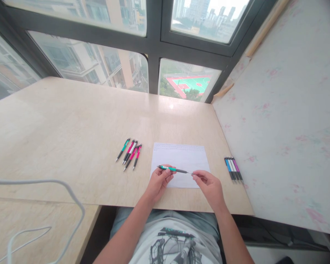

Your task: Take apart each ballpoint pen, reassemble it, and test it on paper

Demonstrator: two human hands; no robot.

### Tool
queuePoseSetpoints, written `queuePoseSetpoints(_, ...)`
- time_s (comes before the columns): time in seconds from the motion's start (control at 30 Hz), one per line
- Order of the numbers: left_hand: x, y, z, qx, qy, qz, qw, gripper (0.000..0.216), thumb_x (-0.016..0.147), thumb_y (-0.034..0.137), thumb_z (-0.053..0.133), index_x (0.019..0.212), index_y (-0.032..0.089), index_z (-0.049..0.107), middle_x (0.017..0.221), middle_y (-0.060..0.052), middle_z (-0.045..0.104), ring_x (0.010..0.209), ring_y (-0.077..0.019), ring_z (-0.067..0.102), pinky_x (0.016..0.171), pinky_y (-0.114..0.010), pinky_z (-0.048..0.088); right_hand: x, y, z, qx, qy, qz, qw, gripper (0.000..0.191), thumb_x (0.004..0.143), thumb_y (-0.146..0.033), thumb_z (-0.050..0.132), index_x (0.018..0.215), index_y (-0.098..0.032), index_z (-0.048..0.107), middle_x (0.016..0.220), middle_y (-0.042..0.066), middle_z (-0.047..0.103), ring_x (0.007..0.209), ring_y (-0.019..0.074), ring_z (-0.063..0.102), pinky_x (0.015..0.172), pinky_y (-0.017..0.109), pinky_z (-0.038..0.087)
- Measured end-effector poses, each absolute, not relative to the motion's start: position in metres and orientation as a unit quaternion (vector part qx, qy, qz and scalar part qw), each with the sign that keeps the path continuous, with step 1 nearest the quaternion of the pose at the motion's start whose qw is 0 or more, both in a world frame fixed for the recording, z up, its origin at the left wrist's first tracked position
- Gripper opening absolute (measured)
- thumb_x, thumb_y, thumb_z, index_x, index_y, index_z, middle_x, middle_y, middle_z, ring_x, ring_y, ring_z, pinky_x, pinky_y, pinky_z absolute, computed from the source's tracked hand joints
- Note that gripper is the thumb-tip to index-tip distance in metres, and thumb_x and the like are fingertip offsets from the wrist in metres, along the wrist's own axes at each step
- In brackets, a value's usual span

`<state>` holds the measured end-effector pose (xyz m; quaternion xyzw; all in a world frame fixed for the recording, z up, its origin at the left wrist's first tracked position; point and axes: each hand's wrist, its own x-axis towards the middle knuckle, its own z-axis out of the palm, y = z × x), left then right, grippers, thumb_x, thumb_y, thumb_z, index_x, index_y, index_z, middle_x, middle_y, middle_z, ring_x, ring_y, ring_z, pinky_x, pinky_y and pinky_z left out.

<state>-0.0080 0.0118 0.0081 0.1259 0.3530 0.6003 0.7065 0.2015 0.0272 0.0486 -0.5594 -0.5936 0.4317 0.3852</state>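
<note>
My left hand (157,185) is closed around the barrel of a green and black ballpoint pen (180,170), held nearly level above a sheet of paper (178,156). The pen's front end points right, and a thin piece sticks out beyond its black grip. At that end, the thumb and fingers of my right hand (211,187) pinch the small pen tip, most of which the fingers hide. Small lines of writing run along the sheet's top edge.
Left of the paper lies a loose group of pens (132,152), green, pink and white with black grips. Several blue, white and purple pens (232,168) lie side by side near the right wall (286,146). A white cable (74,194) loops at the lower left. Windows rise behind the table (71,128).
</note>
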Motion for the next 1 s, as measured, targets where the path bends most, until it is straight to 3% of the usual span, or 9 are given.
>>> queuePoseSetpoints(0.5,-0.007,0.012,0.012,0.127,0.356,0.598,0.707,0.026,0.073,0.025,0.081,0.094,0.015,0.069,0.096,-0.006,0.073,0.087,-0.0143,0.069,0.074,-0.021,0.053,0.182,0.029,0.053,-0.560,-0.647,0.370,0.363,0.021,0.085,-0.037,0.062,0.092,-0.019,0.071,0.089,0.007,0.073,0.079,0.0204,0.067,0.068,0.030,0.054)
queuePoseSetpoints(0.77,-0.007,0.011,0.010,0.138,0.352,0.596,0.708,0.025,0.073,0.025,0.080,0.093,0.015,0.070,0.098,-0.007,0.073,0.086,-0.0145,0.068,0.075,-0.023,0.053,0.179,0.029,0.060,-0.557,-0.659,0.375,0.339,0.030,0.092,-0.043,0.053,0.078,-0.019,0.066,0.073,0.003,0.069,0.069,0.0174,0.062,0.066,0.027,0.047)
queuePoseSetpoints(1.0,-0.006,0.011,0.007,0.143,0.356,0.595,0.706,0.026,0.072,0.025,0.081,0.094,0.016,0.070,0.099,-0.007,0.073,0.086,-0.0145,0.068,0.077,-0.024,0.052,0.179,0.032,0.058,-0.568,-0.666,0.382,0.297,0.046,0.095,-0.049,0.044,0.064,-0.019,0.059,0.056,0.000,0.058,0.054,0.0148,0.055,0.054,0.026,0.040)
